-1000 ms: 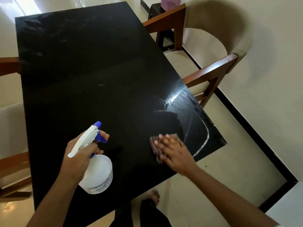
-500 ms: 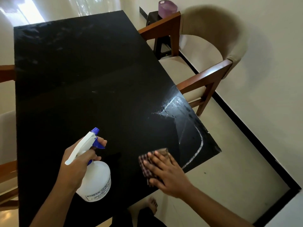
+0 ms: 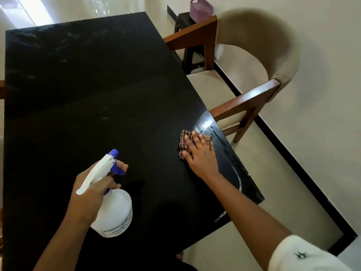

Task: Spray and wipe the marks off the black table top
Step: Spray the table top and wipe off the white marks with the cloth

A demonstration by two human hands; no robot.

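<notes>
Black table top [image 3: 97, 94] — cloth [image 3: 184, 142] under right hand [image 3: 201, 155]

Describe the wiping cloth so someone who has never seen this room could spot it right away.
Find the black table top and follow its right edge, beside the wooden chair. The cloth lies flat there under the right hand. It is small and checked dark, the only fabric on the table.
</notes>
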